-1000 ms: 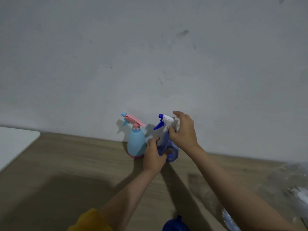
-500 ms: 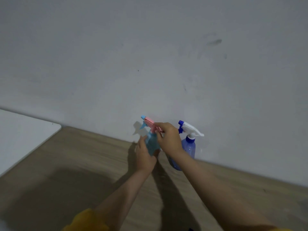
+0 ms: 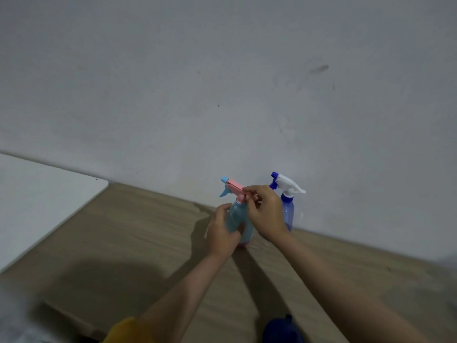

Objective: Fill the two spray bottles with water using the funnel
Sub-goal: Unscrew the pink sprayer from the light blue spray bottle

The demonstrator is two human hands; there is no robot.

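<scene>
My left hand (image 3: 222, 229) grips the light blue bottle (image 3: 238, 219) standing on the surface (image 3: 138, 243); my right hand (image 3: 265, 214) pinches its pink sprayer head (image 3: 236, 189), probably unscrewing. The dark blue bottle (image 3: 288, 211) waits at three o'clock.

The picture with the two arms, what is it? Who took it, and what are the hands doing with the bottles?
A person took it with a camera worn on the head, looking down at their own hands. The left hand holds the body of the light blue spray bottle. The right hand pinches its pink spray top. Beside it a dark blue spray bottle stands untouched by the wall. Both stand on a wooden table. A dark blue thing at the bottom edge is too cut off to name.
</scene>
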